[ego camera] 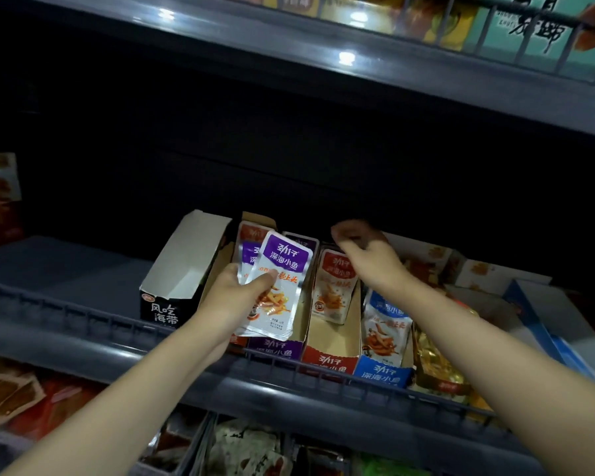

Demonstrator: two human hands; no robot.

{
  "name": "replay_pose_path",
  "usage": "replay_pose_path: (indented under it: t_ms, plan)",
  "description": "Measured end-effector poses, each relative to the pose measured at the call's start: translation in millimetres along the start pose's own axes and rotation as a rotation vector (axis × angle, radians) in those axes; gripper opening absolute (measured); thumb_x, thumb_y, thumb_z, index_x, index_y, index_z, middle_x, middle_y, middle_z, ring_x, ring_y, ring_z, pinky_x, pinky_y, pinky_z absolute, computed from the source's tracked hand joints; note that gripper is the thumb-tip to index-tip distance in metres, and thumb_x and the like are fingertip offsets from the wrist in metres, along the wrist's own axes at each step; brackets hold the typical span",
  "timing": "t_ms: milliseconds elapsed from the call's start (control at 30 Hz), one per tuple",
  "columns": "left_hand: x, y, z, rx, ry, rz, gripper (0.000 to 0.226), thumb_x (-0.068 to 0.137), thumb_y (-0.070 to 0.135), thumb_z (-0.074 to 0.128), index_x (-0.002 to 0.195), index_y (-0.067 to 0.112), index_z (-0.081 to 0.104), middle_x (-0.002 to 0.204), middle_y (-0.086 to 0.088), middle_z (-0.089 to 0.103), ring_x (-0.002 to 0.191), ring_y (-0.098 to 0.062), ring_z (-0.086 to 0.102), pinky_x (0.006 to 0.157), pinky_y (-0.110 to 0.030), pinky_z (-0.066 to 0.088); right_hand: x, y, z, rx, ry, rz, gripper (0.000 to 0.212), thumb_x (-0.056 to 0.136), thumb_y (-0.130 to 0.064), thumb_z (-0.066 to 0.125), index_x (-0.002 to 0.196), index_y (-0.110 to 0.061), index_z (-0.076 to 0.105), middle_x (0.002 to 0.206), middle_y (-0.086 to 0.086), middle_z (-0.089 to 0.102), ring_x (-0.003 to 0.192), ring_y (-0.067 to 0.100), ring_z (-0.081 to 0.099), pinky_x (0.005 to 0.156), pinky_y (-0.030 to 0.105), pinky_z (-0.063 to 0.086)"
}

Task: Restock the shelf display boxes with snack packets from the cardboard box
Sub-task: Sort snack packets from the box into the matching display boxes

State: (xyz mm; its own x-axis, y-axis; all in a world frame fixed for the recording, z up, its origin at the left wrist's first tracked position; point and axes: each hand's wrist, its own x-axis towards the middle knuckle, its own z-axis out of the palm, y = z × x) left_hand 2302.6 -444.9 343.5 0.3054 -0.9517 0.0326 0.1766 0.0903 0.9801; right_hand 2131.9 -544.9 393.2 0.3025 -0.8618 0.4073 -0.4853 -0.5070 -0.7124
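The left hand (232, 293), at centre frame, pinched a small fan of purple packets (279, 290) by their lower halves, with the thumb laid across the front one. They looked light, thin and floppy. Their slick foil faces seemed likely to slide on each other, so a grip low across the whole stack, or along the sealed edges, seemed safest. The fan rose up and to the right of that hand, over the purple display box (275, 352). Right of centre, the right hand (368, 255) reached into the dim back of the red display box (330, 359), fingers curled above a red packet (334, 290). Whether it held anything could not be told. Further right sat the blue display box (382, 374).
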Motion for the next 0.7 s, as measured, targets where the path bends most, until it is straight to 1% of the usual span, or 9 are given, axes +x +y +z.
replay_pose_path:
  t_ms: [67,133,200,300,367,467,567,633,700]
  plan:
    - [-3.9,-0.4,0.3,0.013,-0.015,0.005,0.019,0.089,0.022,0.065,0.105,0.016,0.056,0.091,-0.004,0.071,0.061,-0.008,0.068,0.042,-0.016,0.047,-17.4,-18.1,7.6,0.192,-0.21,0.088,0.023,0.098,-0.041,0.044,0.119,-0.033,0.052,0.107,-0.014,0.059,0.107,0.008,0.056,0.088,0.021,0.044]
    - [-8.3,-0.8,-0.8,0.044,-0.036,0.017,0.021,0.088,0.022,0.065,0.107,0.017,0.057,0.095,-0.004,0.072,0.068,-0.009,0.07,0.049,-0.019,0.051,-31.2,-24.2,17.1,0.22,-0.352,0.109,0.04,0.099,-0.044,0.038,0.137,-0.03,0.041,0.121,-0.009,0.055,0.113,0.007,0.052,0.092,0.021,0.042]
    - [-14.2,-0.2,-2.3,0.074,-0.076,0.02,0.024,0.089,0.02,0.065,0.11,0.019,0.055,0.101,-0.005,0.072,0.076,-0.012,0.071,0.052,-0.02,0.052,-38.4,-27.0,23.5,0.245,-0.382,0.087,0.042,0.101,-0.036,0.039,0.142,-0.03,0.035,0.121,-0.011,0.054,0.107,0.001,0.055,0.084,0.012,0.046]
    - [-24.2,2.3,-5.7,0.097,-0.169,0.037,0.025,0.091,0.017,0.062,0.115,0.021,0.053,0.1,-0.002,0.071,0.071,-0.007,0.069,0.043,-0.013,0.045,-41.2,-35.2,22.9,0.249,-0.419,0.064,0.036,0.101,-0.019,0.043,0.136,-0.027,0.038,0.104,-0.015,0.057,0.085,-0.006,0.061,0.069,0.008,0.051]
    - [-28.1,3.0,-10.9,0.111,-0.21,0.044,0.026,0.092,0.018,0.06,0.116,0.024,0.053,0.1,0.0,0.071,0.073,-0.006,0.07,0.047,-0.013,0.048,-40.8,-40.5,19.9,0.207,-0.455,0.023,0.036,0.098,-0.014,0.049,0.133,-0.021,0.044,0.108,-0.007,0.059,0.088,-0.002,0.062,0.07,0.01,0.052]
    - [-29.7,3.0,-18.6,0.151,-0.239,0.057,0.028,0.091,0.019,0.06,0.117,0.03,0.054,0.099,0.004,0.071,0.08,-0.007,0.071,0.059,-0.017,0.054,-34.0,-43.8,13.0,0.185,-0.43,0.038,0.033,0.087,-0.015,0.066,0.117,-0.021,0.053,0.109,-0.003,0.063,0.093,0.008,0.066,0.072,0.018,0.057]
    - [-26.3,3.2,-22.1,0.157,-0.214,0.089,0.03,0.087,0.018,0.065,0.115,0.021,0.054,0.101,0.001,0.07,0.075,-0.005,0.071,0.056,-0.016,0.053,-22.6,-46.0,7.5,0.176,-0.471,0.106,0.029,0.08,-0.015,0.073,0.105,-0.017,0.057,0.103,0.003,0.07,0.09,0.014,0.07,0.076,0.028,0.058]
    - [-22.0,2.4,-23.4,0.161,-0.188,0.108,0.031,0.085,0.019,0.068,0.111,0.013,0.052,0.103,-0.002,0.07,0.075,-0.006,0.071,0.056,-0.017,0.053,-17.7,-47.4,6.8,0.123,-0.543,0.127,0.032,0.079,-0.018,0.074,0.107,-0.019,0.059,0.105,0.005,0.071,0.093,0.017,0.07,0.082,0.034,0.057]
    - [-18.4,0.6,-24.2,0.165,-0.175,0.138,0.03,0.083,0.021,0.069,0.106,0.011,0.052,0.099,-0.002,0.071,0.074,-0.006,0.071,0.055,-0.016,0.052,-15.1,-48.1,8.8,0.05,-0.579,0.104,0.039,0.077,-0.02,0.076,0.111,-0.024,0.059,0.11,0.003,0.069,0.098,0.016,0.069,0.084,0.033,0.058]
